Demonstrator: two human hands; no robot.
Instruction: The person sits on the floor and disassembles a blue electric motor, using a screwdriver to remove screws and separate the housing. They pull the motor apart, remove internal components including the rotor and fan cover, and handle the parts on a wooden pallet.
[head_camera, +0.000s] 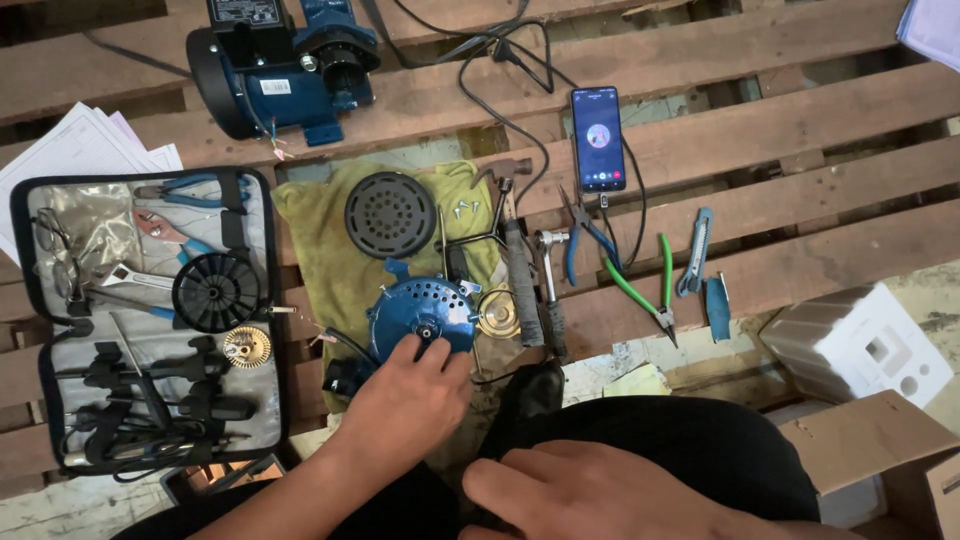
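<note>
Blue motor cover (420, 312): laid flat on the yellow cloth (320, 250), kept off the wooden slats (760, 130).
Left hand (405, 400): fingers spread loosely, fingertips pressed on the cover's rim; nothing gripped.
Right hand (590, 495): rested open on the dark trouser leg, empty.
Black fan (216, 291): parked on the opened tool pouch (60, 360).

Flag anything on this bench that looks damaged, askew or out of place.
Bare wire ends hang loose from the blue pump motor. Small screws lie scattered on the yellow cloth. The left hand touches the detached blue end cover.
</note>
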